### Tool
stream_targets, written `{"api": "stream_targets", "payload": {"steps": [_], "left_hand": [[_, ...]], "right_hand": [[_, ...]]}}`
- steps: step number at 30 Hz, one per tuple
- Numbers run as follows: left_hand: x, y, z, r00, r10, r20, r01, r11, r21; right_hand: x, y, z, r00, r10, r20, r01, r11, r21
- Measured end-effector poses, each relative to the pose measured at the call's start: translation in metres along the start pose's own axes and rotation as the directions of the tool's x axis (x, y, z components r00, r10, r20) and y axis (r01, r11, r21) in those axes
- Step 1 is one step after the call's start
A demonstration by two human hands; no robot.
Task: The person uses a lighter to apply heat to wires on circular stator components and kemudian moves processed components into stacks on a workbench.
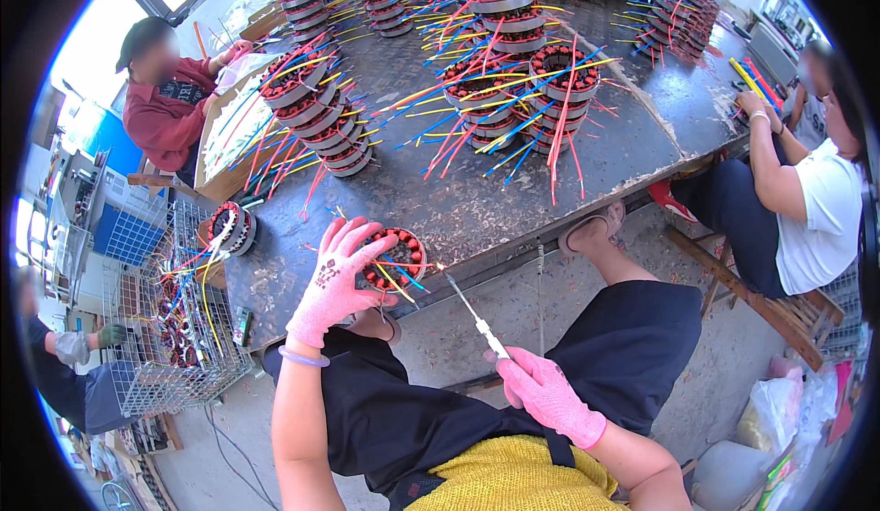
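Note:
My left hand (332,277), in a pink glove, grips the left side of a motor stator (420,247) at the table's near edge. Red windings line the stator's ring. Yellow, blue and white leads stick out of it towards me. In my right hand (548,392), also pink-gloved, is what looks like a long-necked lighter (489,335) with a white handle and thin metal neck. Its tip points up and left, just right of the stator and apart from it, with a small yellow glow there. A single stator (231,229) with leads stands to the left.
Stacks of stators (316,112) with red, blue and yellow leads stand across the dark table (403,176). A wire basket (174,364) holds more at left. One person (170,112) sits far left, another (797,190) at right on a wooden stool (779,318).

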State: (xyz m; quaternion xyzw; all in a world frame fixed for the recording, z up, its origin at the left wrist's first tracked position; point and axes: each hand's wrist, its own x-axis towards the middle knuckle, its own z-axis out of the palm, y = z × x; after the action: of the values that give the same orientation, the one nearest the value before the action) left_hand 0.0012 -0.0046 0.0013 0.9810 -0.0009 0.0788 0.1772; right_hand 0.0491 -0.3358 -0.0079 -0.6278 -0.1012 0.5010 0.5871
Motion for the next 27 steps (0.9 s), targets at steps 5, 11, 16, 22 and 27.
{"api": "stream_targets", "payload": {"steps": [5, 11, 16, 22, 27], "left_hand": [[-0.0003, -0.0013, 0.0008, 1.0, 0.006, -0.001, -0.006, 1.0, 0.01], [-0.0016, -0.0022, 0.0021, 1.0, 0.004, -0.001, -0.004, 1.0, 0.012], [-0.0006, -0.0005, 0.0011, 1.0, 0.002, -0.001, -0.002, 1.0, 0.011], [-0.0009, 0.0006, -0.0001, 1.0, 0.003, -0.007, -0.003, 1.0, 0.018], [-0.0004, 0.0011, 0.0007, 1.0, 0.007, -0.005, -0.007, 1.0, 0.018]], "right_hand": [[-0.002, -0.0002, 0.0006, 1.0, -0.003, -0.007, 0.004, 0.999, 0.032], [-0.002, -0.0027, -0.0019, 0.999, -0.046, -0.004, 0.045, 0.994, -0.097], [-0.0013, -0.0006, 0.0009, 1.0, -0.003, -0.018, 0.004, 0.999, 0.049], [-0.0004, 0.0012, -0.0019, 0.999, -0.037, -0.004, 0.036, 0.996, -0.083], [-0.0009, 0.0007, 0.0003, 1.0, -0.016, -0.009, 0.016, 1.0, -0.008]]}}
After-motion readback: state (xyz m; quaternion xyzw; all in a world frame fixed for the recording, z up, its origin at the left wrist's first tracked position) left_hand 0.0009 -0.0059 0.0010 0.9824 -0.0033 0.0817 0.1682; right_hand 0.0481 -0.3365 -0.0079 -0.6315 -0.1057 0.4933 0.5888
